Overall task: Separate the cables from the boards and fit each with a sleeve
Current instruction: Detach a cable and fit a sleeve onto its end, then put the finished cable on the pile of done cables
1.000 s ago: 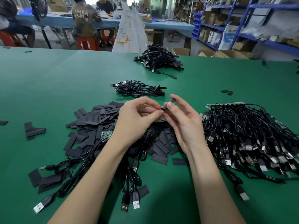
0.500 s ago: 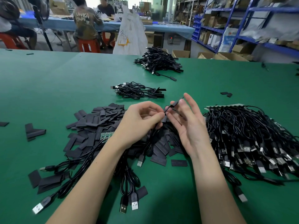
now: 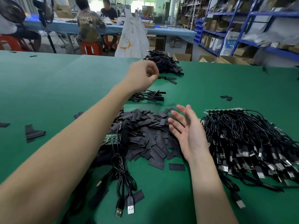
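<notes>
On the green counter (image 3: 48, 88) I saw sleeves (image 3: 145, 135) heaped; beyond them my left hand (image 3: 142, 76) hung loosely curled, grip empty; right hand (image 3: 187, 131) splayed beside cables (image 3: 250, 143), plugs pointing toward me.

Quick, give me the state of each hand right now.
Left hand: stretched out over the table, fingers loosely curled, nothing visibly held.
Right hand: open, palm up, fingers spread, holding nothing.

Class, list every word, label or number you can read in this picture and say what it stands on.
"UNKN OWN": on the back of the seated person's shirt.
Yellow label on the white bag: too blurred to read.
Print on the shelf boxes: too blurred to read.
</notes>
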The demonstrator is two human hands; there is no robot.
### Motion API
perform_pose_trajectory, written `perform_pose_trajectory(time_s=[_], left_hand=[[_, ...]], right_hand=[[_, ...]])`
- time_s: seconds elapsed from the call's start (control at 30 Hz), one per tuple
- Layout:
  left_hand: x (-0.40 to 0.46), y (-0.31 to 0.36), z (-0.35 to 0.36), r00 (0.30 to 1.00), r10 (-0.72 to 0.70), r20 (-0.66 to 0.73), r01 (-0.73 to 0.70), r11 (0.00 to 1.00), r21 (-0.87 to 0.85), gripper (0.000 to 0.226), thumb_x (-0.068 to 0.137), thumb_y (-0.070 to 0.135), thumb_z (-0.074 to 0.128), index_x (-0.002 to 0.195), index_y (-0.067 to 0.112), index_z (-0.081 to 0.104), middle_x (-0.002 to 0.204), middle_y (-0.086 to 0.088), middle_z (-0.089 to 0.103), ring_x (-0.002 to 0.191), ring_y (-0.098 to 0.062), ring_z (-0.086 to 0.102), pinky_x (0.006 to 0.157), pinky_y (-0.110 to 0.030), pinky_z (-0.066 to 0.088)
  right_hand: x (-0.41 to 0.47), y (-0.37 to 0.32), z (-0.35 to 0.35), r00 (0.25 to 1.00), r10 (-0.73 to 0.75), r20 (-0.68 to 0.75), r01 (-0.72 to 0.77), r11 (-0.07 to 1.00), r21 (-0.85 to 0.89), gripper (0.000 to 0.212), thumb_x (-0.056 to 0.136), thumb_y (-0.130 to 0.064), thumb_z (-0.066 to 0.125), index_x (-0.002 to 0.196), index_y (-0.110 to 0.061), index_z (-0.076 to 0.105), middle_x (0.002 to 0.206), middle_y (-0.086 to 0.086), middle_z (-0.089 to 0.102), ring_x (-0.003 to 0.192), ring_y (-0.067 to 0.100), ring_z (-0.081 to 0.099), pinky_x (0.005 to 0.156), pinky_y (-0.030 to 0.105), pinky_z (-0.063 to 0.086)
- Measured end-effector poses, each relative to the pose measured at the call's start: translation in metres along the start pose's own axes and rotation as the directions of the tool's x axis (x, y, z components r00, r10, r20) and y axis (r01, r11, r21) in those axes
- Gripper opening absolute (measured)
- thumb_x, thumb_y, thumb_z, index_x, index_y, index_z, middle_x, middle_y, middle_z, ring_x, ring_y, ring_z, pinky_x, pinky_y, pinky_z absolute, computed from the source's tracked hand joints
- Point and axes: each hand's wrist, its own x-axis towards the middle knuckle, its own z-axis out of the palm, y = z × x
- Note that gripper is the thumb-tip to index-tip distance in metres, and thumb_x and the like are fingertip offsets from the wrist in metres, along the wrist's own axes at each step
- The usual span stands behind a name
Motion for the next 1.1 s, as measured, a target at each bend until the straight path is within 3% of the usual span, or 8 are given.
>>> perform_pose_trajectory(time_s=[0.1,0.17,0.4,0.5,0.63,0.87,1.0,1.1], left_hand=[[0.014,-0.033,0.025,0.995,-0.065,0.071,0.052,0.984,0.168,0.014,0.093,0.007,0.061,0.096,0.013,0.073,0.096,-0.006,0.071,0.08,-0.013,0.061,0.081,-0.023,0.047],[0.018,-0.053,0.035,0.989,-0.108,0.106,0.082,0.971,0.224,0.017,0.093,0.005,0.058,0.1,0.009,0.074,0.105,-0.011,0.073,0.095,-0.024,0.064,0.082,-0.026,0.044],[0.002,-0.076,0.041,0.973,-0.18,0.145,0.141,0.96,0.242,0.022,0.094,0.014,0.064,0.114,0.013,0.074,0.115,-0.008,0.073,0.104,-0.022,0.066,0.099,-0.035,0.052],[-0.015,-0.064,0.029,0.983,-0.17,0.062,0.16,0.977,0.143,0.017,0.093,0.018,0.065,0.107,0.018,0.074,0.102,0.001,0.073,0.091,-0.011,0.064,0.093,-0.03,0.052],[-0.057,-0.038,0.007,0.982,-0.186,-0.021,0.186,0.982,-0.021,0.007,0.091,0.023,0.067,0.092,0.023,0.074,0.077,0.019,0.065,0.064,0.017,0.056,0.062,0.001,0.039],[-0.128,-0.017,-0.01,0.939,-0.337,-0.072,0.326,0.937,-0.125,0.008,0.092,0.033,0.067,0.086,0.032,0.072,0.08,0.018,0.069,0.072,0.006,0.061,0.062,-0.005,0.04],[-0.126,-0.018,-0.011,0.93,-0.363,-0.052,0.355,0.927,-0.119,0.009,0.092,0.033,0.066,0.086,0.032,0.072,0.079,0.017,0.068,0.075,-0.001,0.062,0.068,-0.011,0.043],[-0.126,-0.026,-0.014,0.926,-0.375,-0.041,0.373,0.926,-0.053,0.011,0.092,0.032,0.065,0.083,0.033,0.069,0.077,0.018,0.067,0.074,0.001,0.061,0.067,-0.017,0.044]], right_hand=[[0.001,0.002,-0.001,1.0,0.007,0.008,-0.007,1.0,-0.019,0.032,0.103,-0.043,0.052,0.108,-0.017,0.07,0.088,-0.001,0.076,0.072,0.012,0.07,0.061,0.022,0.056],[0.001,0.003,-0.002,1.0,0.007,0.011,-0.007,0.999,-0.039,0.032,0.103,-0.043,0.051,0.107,-0.017,0.07,0.087,-0.002,0.076,0.071,0.011,0.07,0.06,0.022,0.055],[0.0,0.004,-0.002,1.0,0.012,0.016,-0.011,0.998,-0.057,0.031,0.103,-0.041,0.053,0.105,-0.016,0.071,0.086,-0.001,0.075,0.069,0.01,0.068,0.059,0.021,0.054],[-0.001,0.005,0.0,1.0,0.007,0.017,-0.006,0.998,-0.065,0.029,0.102,-0.039,0.054,0.105,-0.016,0.072,0.087,-0.001,0.076,0.07,0.01,0.068,0.059,0.021,0.054],[-0.002,0.006,0.002,1.0,0.013,0.017,-0.012,0.998,-0.068,0.026,0.102,-0.037,0.056,0.103,-0.016,0.073,0.085,-0.002,0.075,0.068,0.01,0.068,0.058,0.02,0.054],[-0.002,0.007,0.005,1.0,-0.003,0.019,0.006,0.98,-0.2,0.022,0.102,-0.03,0.057,0.098,-0.018,0.075,0.084,-0.003,0.075,0.062,0.007,0.062,0.053,0.017,0.047],[-0.005,0.012,0.02,0.991,-0.053,0.121,0.106,0.868,-0.486,0.012,0.097,-0.024,0.064,0.093,-0.021,0.075,0.079,-0.005,0.077,0.052,0.004,0.053,0.046,0.014,0.039],[-0.009,0.024,0.036,0.955,-0.023,0.294,0.236,0.657,-0.716,0.01,0.091,-0.03,0.069,0.085,-0.025,0.075,0.073,-0.009,0.076,0.052,-0.004,0.055,0.054,0.012,0.042]])
